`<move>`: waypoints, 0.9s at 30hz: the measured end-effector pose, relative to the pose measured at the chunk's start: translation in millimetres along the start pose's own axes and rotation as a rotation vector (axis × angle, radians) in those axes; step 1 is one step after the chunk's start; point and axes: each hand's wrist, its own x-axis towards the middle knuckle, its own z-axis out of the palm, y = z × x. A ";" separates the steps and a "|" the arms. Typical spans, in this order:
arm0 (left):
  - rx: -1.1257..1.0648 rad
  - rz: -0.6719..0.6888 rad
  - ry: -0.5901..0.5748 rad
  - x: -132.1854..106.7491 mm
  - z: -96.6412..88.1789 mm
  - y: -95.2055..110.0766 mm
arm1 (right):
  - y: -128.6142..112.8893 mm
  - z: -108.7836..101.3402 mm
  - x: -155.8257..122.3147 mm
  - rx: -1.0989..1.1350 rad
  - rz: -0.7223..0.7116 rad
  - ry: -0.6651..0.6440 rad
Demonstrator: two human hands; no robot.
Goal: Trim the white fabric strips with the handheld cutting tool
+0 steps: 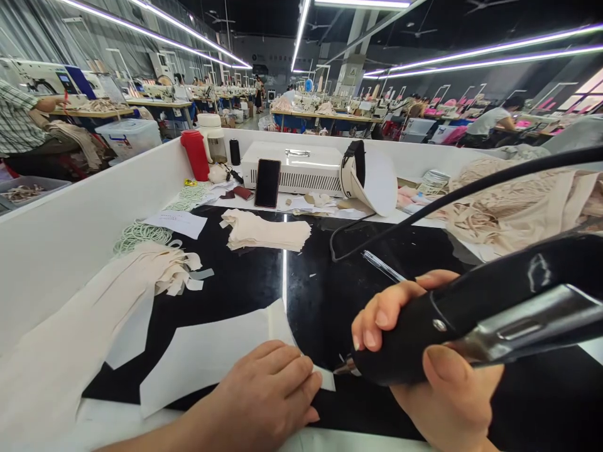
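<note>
My right hand [424, 370] is closed around a black corded hand tool [475, 314] with a metal lever, its small tip [343, 365] pointing left at the edge of a white cut sheet [207, 355] on the black glossy tabletop [325, 289]. My left hand [264, 395] lies flat on that sheet, fingers stretched out beside the tool tip. The tool's black cable [471, 188] arcs up to the right.
Beige fabric strips [94, 307] fan out at left, a stack of beige pieces [264, 231] lies mid-table, a beige heap [513, 207] at right. A white box [296, 166], phone [267, 182], red bottle [195, 154] and white lamp [372, 179] stand behind. White walls surround the table; other workers sit beyond.
</note>
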 end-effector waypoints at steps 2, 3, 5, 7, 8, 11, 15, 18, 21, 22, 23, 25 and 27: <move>-0.006 -0.003 0.005 0.6 -0.1 -0.2 | -0.6 0.1 0.2 -0.005 0.001 -0.004; -0.011 -0.004 0.009 0.9 -0.3 -0.1 | -0.8 0.2 0.2 -0.006 0.003 -0.005; -0.020 -0.008 0.020 1.1 -0.9 0.0 | -1.0 0.3 0.4 -0.002 0.005 -0.005; -0.020 -0.010 0.026 0.9 -1.3 0.2 | -0.9 0.3 0.3 0.004 0.007 -0.006; -0.016 -0.010 0.025 0.8 -1.2 0.2 | -0.8 0.3 0.3 0.006 0.008 -0.005; -0.009 -0.006 0.017 0.3 -0.2 -0.1 | -0.2 0.3 -0.4 0.012 0.006 -0.003; -0.016 -0.008 0.029 0.1 0.8 -0.4 | 1.0 0.1 -2.8 0.014 0.002 -0.011; -0.022 -0.011 0.023 0.0 -0.2 -0.2 | 2.0 -0.7 -4.3 0.014 0.015 -0.026; -0.030 -0.015 0.018 -0.1 -1.5 0.3 | 1.5 -1.7 -4.5 0.008 0.026 -0.036; -0.033 -0.013 0.022 -0.1 -1.7 0.5 | 0.6 -2.0 -4.4 0.009 0.030 -0.036; -0.037 -0.014 0.025 0.0 -1.9 0.6 | -0.6 -2.1 -4.4 0.013 0.033 -0.030; -0.046 -0.017 0.025 0.3 -2.1 0.9 | -3.7 -2.3 -5.1 0.021 0.030 -0.018; -0.051 -0.019 0.022 0.5 -2.6 1.3 | -6.8 -2.2 -6.8 0.017 0.024 -0.020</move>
